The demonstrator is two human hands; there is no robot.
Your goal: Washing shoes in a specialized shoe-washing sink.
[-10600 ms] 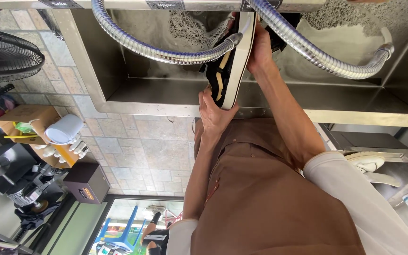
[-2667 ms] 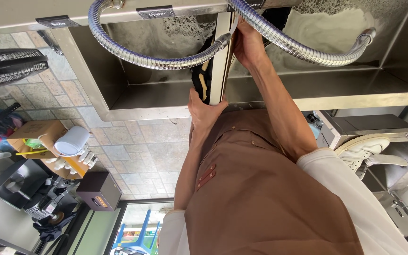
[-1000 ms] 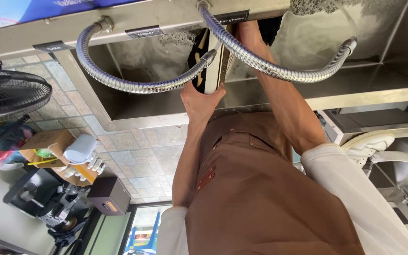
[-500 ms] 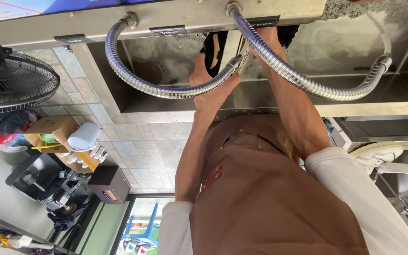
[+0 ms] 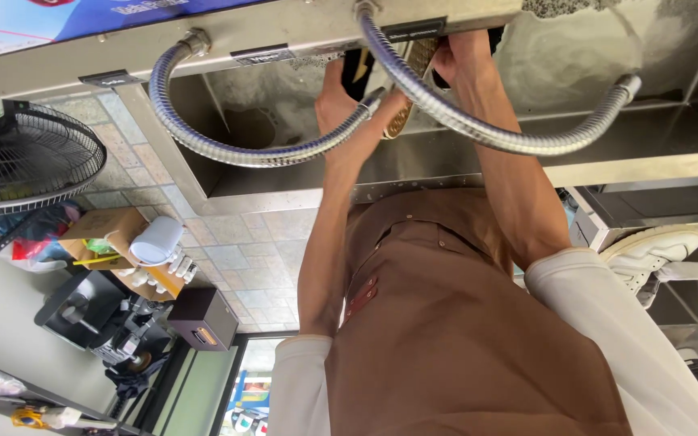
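Both my arms reach into a steel sink (image 5: pixel 284 194) with foamy water on its walls. My right hand (image 5: pixel 460 60) grips a black shoe with a tan ribbed sole (image 5: pixel 404 101) from the right, at the top of the view. On the shoe's left side, my left hand (image 5: pixel 341 101) is wrapped around its black upper. Two flexible metal hoses (image 5: pixel 252 153) curve across in front of my hands and partly hide the shoe. Its far end is cut off by a steel ledge (image 5: pixel 284 36).
A white sneaker (image 5: pixel 656 250) lies on a steel shelf at the right. To the left are a black fan (image 5: pixel 26 161), a cardboard box with a white cup (image 5: pixel 155 241), a small dark box (image 5: pixel 208 317) and black equipment (image 5: pixel 90 315) over a tiled floor (image 5: pixel 244 242).
My hands and the shoe have moved farther up into the sink, behind the hoses. The shoe's sole now faces me more. The view has shifted, bringing the fan in at left.
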